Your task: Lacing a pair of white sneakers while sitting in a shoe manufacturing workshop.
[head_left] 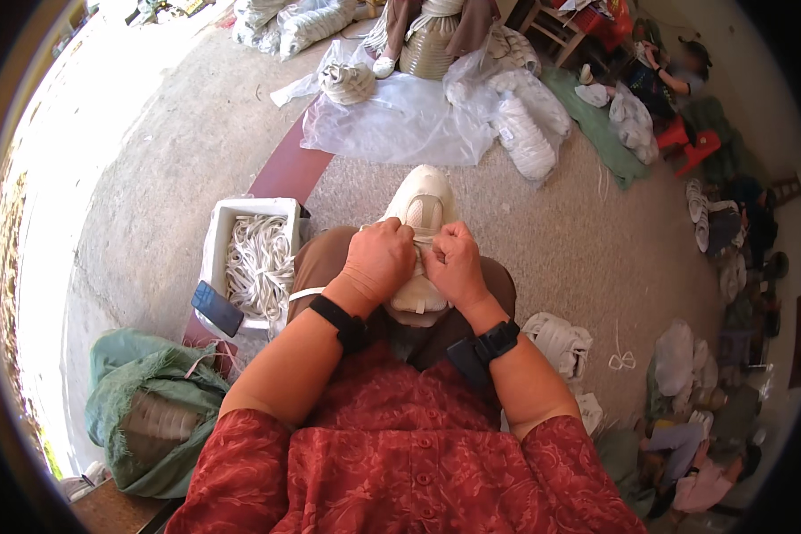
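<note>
Cream shoe (425, 203) lies under left hand (379, 258) and right hand (457, 264), both pinching its lace (424, 238).

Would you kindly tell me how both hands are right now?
Left hand: curled closed at the pale shoe; exact grip hidden.
Right hand: curled closed at the same shoe; what it pinches cannot be told.

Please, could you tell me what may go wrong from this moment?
The phone sits tilted at the near-left corner of the white box; a bump might make it slide off.

The laces in that box lie in a loose heap, so they could tangle when pulled.

The pale shoe is over the lap, with the left hand and right hand at its upper; it might shift if pulled unevenly.
</note>
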`<state>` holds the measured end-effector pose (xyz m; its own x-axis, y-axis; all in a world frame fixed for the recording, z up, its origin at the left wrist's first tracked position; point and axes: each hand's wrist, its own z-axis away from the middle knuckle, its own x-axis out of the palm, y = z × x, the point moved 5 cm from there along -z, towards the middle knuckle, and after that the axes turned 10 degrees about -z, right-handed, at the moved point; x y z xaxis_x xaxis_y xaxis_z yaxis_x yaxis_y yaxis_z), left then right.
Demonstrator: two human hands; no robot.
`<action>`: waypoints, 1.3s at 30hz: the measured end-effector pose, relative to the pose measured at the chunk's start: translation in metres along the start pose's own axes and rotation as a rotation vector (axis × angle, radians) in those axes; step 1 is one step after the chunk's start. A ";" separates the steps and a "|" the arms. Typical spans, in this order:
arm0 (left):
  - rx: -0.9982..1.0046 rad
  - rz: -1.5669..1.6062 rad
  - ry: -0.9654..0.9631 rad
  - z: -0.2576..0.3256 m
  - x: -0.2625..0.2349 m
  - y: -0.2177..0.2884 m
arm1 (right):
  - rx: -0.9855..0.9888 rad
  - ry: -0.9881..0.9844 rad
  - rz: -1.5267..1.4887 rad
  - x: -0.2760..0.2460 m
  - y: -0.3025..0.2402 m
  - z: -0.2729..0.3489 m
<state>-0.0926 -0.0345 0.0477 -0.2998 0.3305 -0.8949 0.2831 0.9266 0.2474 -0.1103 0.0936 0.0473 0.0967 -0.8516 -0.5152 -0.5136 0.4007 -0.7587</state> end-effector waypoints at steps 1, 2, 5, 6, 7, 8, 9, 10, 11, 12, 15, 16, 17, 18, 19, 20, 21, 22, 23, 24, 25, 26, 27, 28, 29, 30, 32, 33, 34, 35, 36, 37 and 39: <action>-0.050 0.026 -0.002 -0.001 0.001 -0.001 | 0.012 0.004 -0.001 -0.001 0.003 0.000; -0.044 0.029 -0.014 -0.002 0.002 -0.001 | 0.001 -0.020 0.019 0.000 0.004 -0.001; -0.042 0.118 0.081 -0.001 -0.003 -0.003 | -0.013 -0.023 0.035 0.000 0.007 -0.002; -0.034 0.121 0.070 0.000 -0.001 -0.005 | -0.039 -0.013 0.029 0.000 0.006 -0.003; -0.025 0.129 0.093 0.000 -0.002 -0.006 | -0.031 -0.011 0.022 0.000 0.004 -0.004; -0.015 0.136 0.116 0.001 -0.004 -0.006 | -0.021 -0.004 0.021 -0.002 0.005 -0.003; -0.011 0.136 0.118 0.001 -0.005 -0.006 | -0.009 -0.026 -0.023 -0.001 0.006 -0.003; -0.005 0.137 0.113 0.001 -0.004 -0.005 | 0.002 -0.048 -0.067 -0.001 0.007 -0.002; 0.001 0.137 0.120 0.001 -0.004 -0.005 | 0.006 -0.043 -0.068 -0.003 0.006 -0.002; 0.005 0.137 0.127 0.001 -0.005 -0.004 | 0.006 -0.059 -0.050 -0.003 0.005 -0.001; 0.012 0.136 0.135 0.001 -0.006 -0.003 | -0.048 -0.098 0.001 -0.004 0.001 -0.001; 0.015 0.136 0.135 0.000 -0.006 -0.002 | -0.102 -0.123 0.037 -0.004 -0.003 -0.002; 0.012 0.148 0.134 0.000 -0.006 -0.001 | -0.102 -0.121 0.038 -0.008 -0.004 -0.003; 0.005 0.156 0.133 0.000 -0.007 -0.002 | -0.154 -0.185 0.002 -0.010 -0.009 -0.005; 0.003 0.154 0.133 0.001 -0.007 -0.002 | -0.207 -0.248 -0.033 -0.011 -0.014 -0.006; -0.032 0.164 0.107 0.001 -0.006 -0.004 | -0.208 -0.249 -0.035 -0.014 -0.016 -0.007; -0.063 0.177 0.084 0.001 -0.005 -0.005 | -0.205 -0.330 0.000 -0.015 -0.018 -0.007; -0.061 0.178 0.085 0.001 -0.006 -0.004 | -0.201 -0.411 0.036 -0.014 -0.019 -0.007; -0.063 0.184 0.091 0.001 -0.006 -0.004 | -0.202 -0.410 0.038 -0.015 -0.018 -0.007; -0.063 0.189 0.097 0.000 -0.007 -0.004 | -0.221 -0.437 0.077 -0.014 -0.018 -0.007; -0.062 0.189 0.100 0.000 -0.007 -0.004 | -0.239 -0.464 0.116 -0.014 -0.018 -0.007; -0.065 0.193 0.096 0.001 -0.007 -0.004 | -0.241 -0.463 0.118 -0.014 -0.018 -0.008; -0.068 0.196 0.093 0.001 -0.006 -0.004 | -0.248 -0.446 0.185 -0.014 -0.019 -0.008; -0.068 0.195 0.096 0.001 -0.005 -0.005 | -0.255 -0.428 0.251 -0.014 -0.020 -0.009; -0.045 0.186 0.116 0.001 -0.005 -0.004 | -0.258 -0.428 0.253 -0.013 -0.022 -0.010; -0.024 0.175 0.136 0.001 -0.006 -0.004 | -0.219 -0.365 0.384 -0.013 -0.020 -0.014; -0.033 0.173 0.137 0.001 -0.006 -0.005 | -0.183 -0.302 0.513 -0.011 -0.019 -0.017; -0.039 0.174 0.135 0.001 -0.005 -0.005 | -0.163 -0.265 0.559 -0.009 -0.017 -0.018; -0.043 0.174 0.140 0.000 -0.005 -0.004 | -0.142 -0.229 0.605 -0.009 -0.016 -0.020; -0.041 0.173 0.135 -0.001 -0.004 -0.003 | -0.148 -0.232 0.606 -0.009 -0.017 -0.020; -0.042 0.170 0.128 0.000 -0.004 -0.003 | -0.046 -0.231 0.546 -0.009 -0.015 -0.020; -0.050 0.168 0.131 0.001 -0.003 -0.005 | 0.055 -0.232 0.486 -0.009 -0.012 -0.021; -0.060 0.186 0.102 0.002 0.000 -0.007 | 0.134 -0.223 0.340 -0.011 -0.006 -0.021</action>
<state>-0.0928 -0.0416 0.0450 -0.3387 0.5104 -0.7905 0.2885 0.8560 0.4290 -0.1264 0.0931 0.0657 0.1306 -0.5757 -0.8072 -0.4337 0.6989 -0.5687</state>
